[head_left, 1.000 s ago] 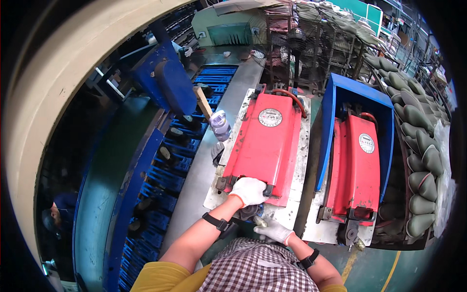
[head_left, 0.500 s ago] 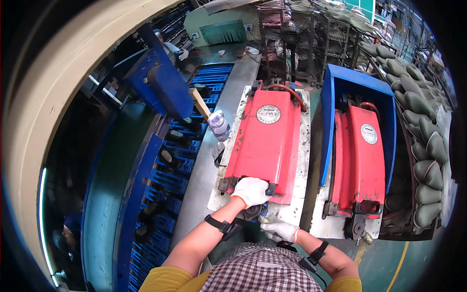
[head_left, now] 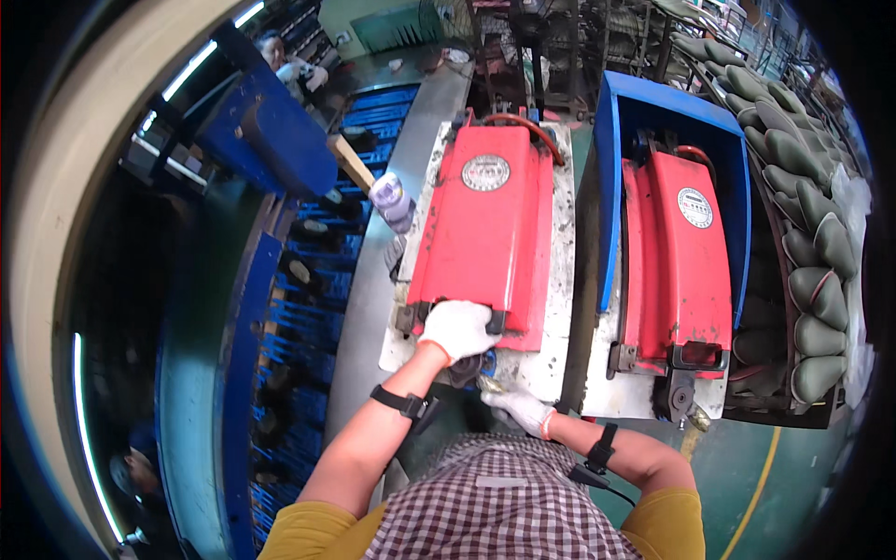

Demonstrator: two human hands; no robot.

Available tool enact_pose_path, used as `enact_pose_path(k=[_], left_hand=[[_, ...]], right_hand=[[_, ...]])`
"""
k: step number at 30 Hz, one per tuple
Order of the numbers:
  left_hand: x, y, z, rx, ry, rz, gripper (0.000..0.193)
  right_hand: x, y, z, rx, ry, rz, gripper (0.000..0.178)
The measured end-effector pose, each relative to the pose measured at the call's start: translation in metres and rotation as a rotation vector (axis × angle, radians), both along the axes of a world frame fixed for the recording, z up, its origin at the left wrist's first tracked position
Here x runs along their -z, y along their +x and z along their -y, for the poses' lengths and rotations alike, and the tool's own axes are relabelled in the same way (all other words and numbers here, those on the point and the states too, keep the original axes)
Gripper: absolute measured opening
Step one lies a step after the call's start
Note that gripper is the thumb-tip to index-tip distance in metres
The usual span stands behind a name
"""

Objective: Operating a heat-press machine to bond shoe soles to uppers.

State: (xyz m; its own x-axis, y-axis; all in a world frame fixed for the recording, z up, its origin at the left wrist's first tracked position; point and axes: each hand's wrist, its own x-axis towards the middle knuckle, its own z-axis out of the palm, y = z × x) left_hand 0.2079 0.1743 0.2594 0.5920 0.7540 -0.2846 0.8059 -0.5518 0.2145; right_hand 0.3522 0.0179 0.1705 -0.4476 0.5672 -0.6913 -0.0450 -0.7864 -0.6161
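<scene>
A red machine cover (head_left: 471,233) with a round label lies on a pale, stained base plate (head_left: 551,280) in front of me. My left hand (head_left: 455,329), in a white glove, is closed round the black handle (head_left: 497,322) at the cover's near end; the palm hides most of the handle. Just below, my right hand (head_left: 523,409), also gloved, reaches in from the right. Its fingers are bent at the worn, brownish end of a short lever (head_left: 489,384) and seem to hold it. Dark round hardware (head_left: 463,371) shows under my left wrist.
At right stands a second red machine (head_left: 681,252) inside a blue hood (head_left: 677,98), beside a rack of dark green shoe-shaped pieces (head_left: 821,294). A blue slatted conveyor (head_left: 322,280) runs along the left. A purple-white bottle (head_left: 392,201) stands near the cover. Another person (head_left: 294,70) is at far left.
The view has shifted, so the machines sit higher and further left in it. My left hand stays on the handle. My right hand remains at the lever, its fingers now pointing more to the left.
</scene>
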Motion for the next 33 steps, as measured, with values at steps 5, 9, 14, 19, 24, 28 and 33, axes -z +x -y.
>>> enact_pose_path(k=[5, 9, 14, 19, 24, 28, 33], left_hand=[[0.002, -0.003, -0.004, -0.034, -0.004, -0.003, 0.047], [-0.002, -0.002, -0.005, -0.058, -0.055, -0.023, 0.047], [0.003, -0.004, -0.005, -0.049, -0.056, -0.006, 0.047], [0.001, -0.002, -0.008, -0.033, -0.116, -0.022, 0.048], [0.0, -0.008, -0.004, -0.026, -0.084, -0.017, 0.047], [0.002, -0.003, -0.006, -0.027, -0.093, -0.009, 0.046], [-0.003, -0.01, 0.001, 0.028, -0.041, 0.134, 0.037]], right_hand=[[0.007, -0.012, 0.001, 0.175, -0.005, -0.053, 0.018], [-0.01, -0.011, -0.001, 0.145, -0.034, 0.015, 0.018], [-0.004, 0.008, -0.027, -0.14, 0.032, 0.007, 0.022], [-0.003, -0.002, -0.033, -0.185, 0.003, 0.086, 0.025], [0.006, -0.066, 0.009, 0.223, -0.136, -0.071, 0.028], [0.014, -0.103, 0.005, 0.002, -0.121, -0.111, 0.037], [0.017, -0.101, -0.035, -0.549, -0.023, 0.003, 0.06]])
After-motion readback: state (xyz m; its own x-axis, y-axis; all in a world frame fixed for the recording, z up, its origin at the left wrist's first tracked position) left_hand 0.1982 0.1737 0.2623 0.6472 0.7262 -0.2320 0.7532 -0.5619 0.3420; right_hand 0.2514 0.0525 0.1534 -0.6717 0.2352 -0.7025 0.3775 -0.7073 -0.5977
